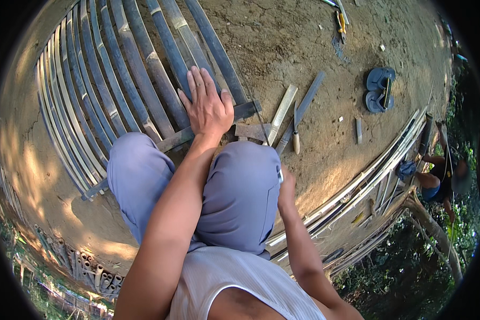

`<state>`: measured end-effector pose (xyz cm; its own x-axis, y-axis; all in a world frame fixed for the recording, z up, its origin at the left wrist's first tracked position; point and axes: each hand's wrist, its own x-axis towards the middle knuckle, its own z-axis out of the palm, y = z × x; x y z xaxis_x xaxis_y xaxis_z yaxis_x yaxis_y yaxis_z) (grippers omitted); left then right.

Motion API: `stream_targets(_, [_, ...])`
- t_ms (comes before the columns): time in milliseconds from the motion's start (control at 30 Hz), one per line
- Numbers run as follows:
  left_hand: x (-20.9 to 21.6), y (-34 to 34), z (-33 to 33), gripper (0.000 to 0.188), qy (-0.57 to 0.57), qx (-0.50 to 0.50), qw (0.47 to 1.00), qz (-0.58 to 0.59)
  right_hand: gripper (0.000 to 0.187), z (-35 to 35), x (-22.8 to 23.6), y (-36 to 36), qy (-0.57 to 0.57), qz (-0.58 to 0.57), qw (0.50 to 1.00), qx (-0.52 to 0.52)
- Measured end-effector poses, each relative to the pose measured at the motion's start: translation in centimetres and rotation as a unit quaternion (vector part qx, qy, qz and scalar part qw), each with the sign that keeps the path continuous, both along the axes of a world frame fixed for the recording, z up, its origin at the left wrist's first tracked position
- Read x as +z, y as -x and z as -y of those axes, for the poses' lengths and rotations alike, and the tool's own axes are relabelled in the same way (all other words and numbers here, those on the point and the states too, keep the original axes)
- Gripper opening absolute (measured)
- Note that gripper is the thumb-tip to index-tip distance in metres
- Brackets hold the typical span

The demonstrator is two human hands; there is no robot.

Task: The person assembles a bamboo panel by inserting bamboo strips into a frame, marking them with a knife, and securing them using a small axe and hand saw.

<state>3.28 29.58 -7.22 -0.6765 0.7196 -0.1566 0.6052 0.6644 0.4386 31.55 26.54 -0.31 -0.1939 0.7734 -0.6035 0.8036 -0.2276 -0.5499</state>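
My left hand (207,106) lies flat on a mat of dark bamboo slats (138,74) spread over the dirt ground, fingers extended, holding nothing. Its palm rests where the slats meet a dark crosspiece (245,110) running under their near ends. My right hand (286,184) sits low beside my right knee (245,181), mostly hidden behind it, so its grip is unclear. I am squatting in grey-blue trousers. A knife with a pale handle (296,130) lies on the ground just right of the crosspiece, beside a pale split bamboo piece (281,112).
A long dark strip (304,104) lies by the knife. A pair of dark sandals (380,89) sits at the right. Long bamboo strips (368,173) are bundled along the right edge, where another person (442,178) crouches. A short bamboo stub (359,130) lies on the dirt.
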Motion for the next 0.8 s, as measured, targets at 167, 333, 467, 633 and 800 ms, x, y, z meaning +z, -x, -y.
stream_targets(167, [0.1, 0.0, -0.2, 0.077, 0.015, 0.001, 1.000, 0.002, 0.014, -0.1, 1.2, -1.9, -0.037, 0.082, 0.990, 0.111])
stream_targets(333, [0.1, -0.6, 0.6, 0.075, 0.018, -0.009, 1.000, 0.013, 0.017, -3.3, -0.1, 3.6, 0.000, -0.031, 0.998, 0.050])
stream_targets(467, [-0.1, -0.1, -0.6, 0.074, 0.001, 0.001, 1.000, -0.009, 0.017, 2.7, 1.9, -5.3, -0.031, 0.053, 0.995, 0.082])
stream_targets(633, [-0.5, -0.7, -0.9, 0.075, -0.018, -0.012, 1.000, -0.008, 0.017, -4.6, 0.1, 3.6, -0.037, -0.011, 0.996, 0.085])
stream_targets(800, [0.1, -0.2, -0.5, 0.074, 0.004, -0.009, 1.000, -0.010, 0.016, 3.4, 0.0, -5.6, -0.110, 0.006, 0.987, 0.115])
